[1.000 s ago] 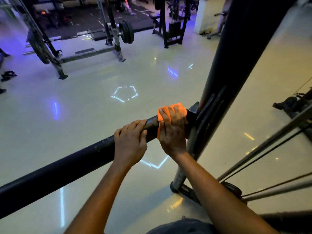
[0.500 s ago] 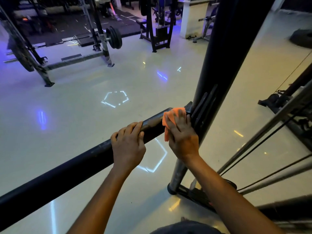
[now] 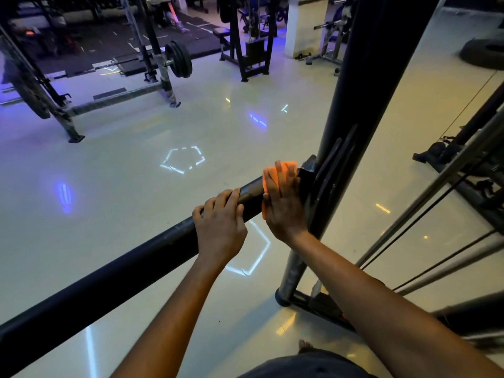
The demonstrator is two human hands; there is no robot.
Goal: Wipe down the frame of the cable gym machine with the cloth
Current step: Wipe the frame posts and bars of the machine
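A black horizontal bar (image 3: 114, 271) of the cable machine frame runs from the lower left up to a thick dark upright post (image 3: 365, 77). My left hand (image 3: 221, 227) grips the bar from above, fingers curled over it. Just to its right, my right hand (image 3: 283, 205) presses an orange cloth (image 3: 285, 166) flat onto the bar, right where the bar joins the post. Its fingers lie straight over the cloth, and most of the cloth is hidden under the hand.
Steel guide rods and black cables (image 3: 436, 214) slant down on the right. The post's foot and base plate (image 3: 308, 301) stand on the glossy pale floor. A squat rack with a loaded barbell (image 3: 177, 60) and other machines (image 3: 251, 39) stand far behind.
My right hand with the cloth slid along the bar to the joint at the post and back a little. The left hand kept its grip on the bar.
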